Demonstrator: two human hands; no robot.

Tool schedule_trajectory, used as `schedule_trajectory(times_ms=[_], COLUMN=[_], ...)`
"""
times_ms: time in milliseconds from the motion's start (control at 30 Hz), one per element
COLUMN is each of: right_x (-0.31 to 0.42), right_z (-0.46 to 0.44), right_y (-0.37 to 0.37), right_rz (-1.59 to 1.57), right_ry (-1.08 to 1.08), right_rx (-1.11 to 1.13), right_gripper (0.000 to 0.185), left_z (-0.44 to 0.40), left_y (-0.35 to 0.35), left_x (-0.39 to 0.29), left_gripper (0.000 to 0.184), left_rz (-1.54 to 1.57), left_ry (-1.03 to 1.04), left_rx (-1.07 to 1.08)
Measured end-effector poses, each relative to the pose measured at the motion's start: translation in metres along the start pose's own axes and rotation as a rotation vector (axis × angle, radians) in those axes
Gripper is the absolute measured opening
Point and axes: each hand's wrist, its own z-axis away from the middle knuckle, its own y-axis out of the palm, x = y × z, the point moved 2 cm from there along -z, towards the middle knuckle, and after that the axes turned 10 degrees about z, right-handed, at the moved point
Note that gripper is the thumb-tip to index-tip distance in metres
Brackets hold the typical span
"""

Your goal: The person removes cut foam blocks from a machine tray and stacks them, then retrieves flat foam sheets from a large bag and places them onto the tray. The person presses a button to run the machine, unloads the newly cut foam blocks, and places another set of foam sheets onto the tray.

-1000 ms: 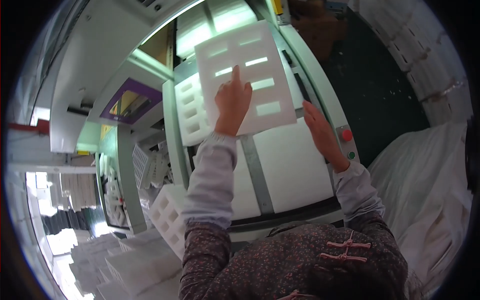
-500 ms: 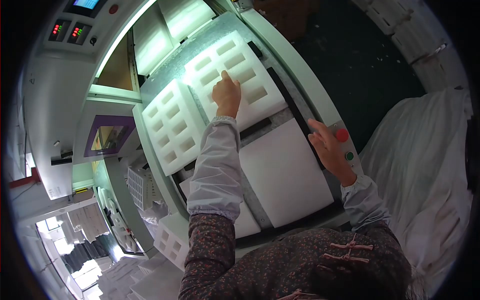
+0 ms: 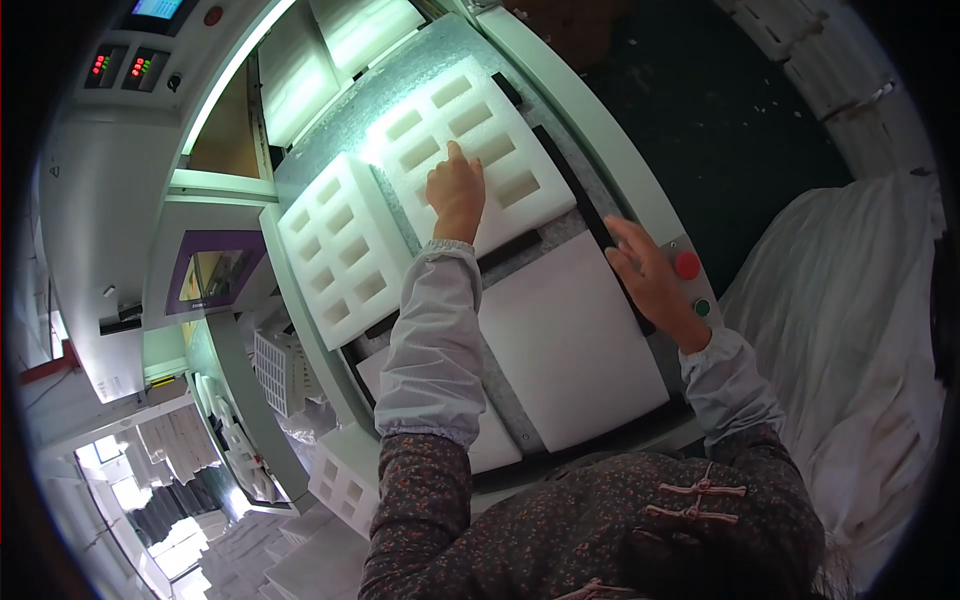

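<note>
My left hand [image 3: 457, 198] rests on a thick white foam tray [image 3: 545, 207] with rectangular cutouts. Its fingers are curled down at the ribs between the cutouts, and the fingertips are partly hidden. To the left lies a second foam tray [image 3: 345, 245] with similar cutouts. My right hand [image 3: 648, 278] is open and holds nothing, its fingers apart above the right edge of the machine bed. Below it sits a plain white foam sheet [image 3: 575, 345]. Another plain sheet [image 3: 495, 445] shows partly behind my left sleeve.
A red button [image 3: 686, 265] and a green button [image 3: 701, 307] sit on the frame beside my right hand. Black strips [image 3: 570, 170] border the metal bed [image 3: 440, 55]. A lit opening with white pieces [image 3: 295, 80] is at the back. Translucent plastic sheeting [image 3: 830, 330] hangs at right.
My right hand has moved slightly up and left, over the bed's edge. My left hand stays on the cutout tray, nearly unmoved. The view has shifted a little.
</note>
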Motion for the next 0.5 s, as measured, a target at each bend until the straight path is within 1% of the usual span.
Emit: schedule_trajectory(times_ms=[67,133,167,233,267,300,333,400,433,467,500], right_x=[0.001,0.005,0.003,0.0,0.001,0.002,-0.003,-0.006,-0.002,0.0,-0.003], right_z=[-0.016,-0.04,-0.056,-0.093,-0.112,-0.134,-0.16,-0.197,-0.212,-0.223,-0.234], right_y=[-0.004,-0.009,-0.009,-0.008,-0.005,0.0,0.008,0.028,0.035,0.041,0.048], right_rz=[0.029,-0.015,-0.017,0.085,0.127,0.169,0.237,0.253,0.267,0.281,0.281], right_ry=[-0.019,-0.016,-0.015,-0.075,-0.066,-0.058,-0.078,-0.048,0.005,0.06,0.061], right_rx=[-0.005,-0.04,-0.037,-0.045,-0.019,0.008,0.041,0.027,0.084,0.142,0.145], right_gripper=[0.042,0.045,0.045,0.049,0.052,0.055,0.065,0.07,0.072,0.075,0.075], left_z=[0.002,0.003,0.003,0.001,-0.001,-0.004,-0.008,-0.013,-0.012,-0.01,-0.005], left_y=[-0.001,-0.01,-0.02,-0.041,-0.041,-0.036,-0.03,-0.022,-0.022,-0.019,-0.015], left_x=[0.002,0.008,0.013,0.025,0.036,0.052,0.067,0.09,0.09,0.091,0.091], left_gripper=[0.047,0.046,0.046,0.049,0.049,0.049,0.05,0.051,0.051,0.053,0.055], left_rz=[0.046,0.138,0.135,0.299,0.297,0.32,0.343,0.388,0.385,0.504,0.623], left_ry=[0.014,0.08,0.077,0.055,0.052,0.025,0.0,-0.048,-0.049,-0.112,-0.178], left_rx=[-0.009,-0.061,-0.06,-0.135,-0.133,-0.178,-0.224,-0.318,-0.321,-0.275,-0.226])
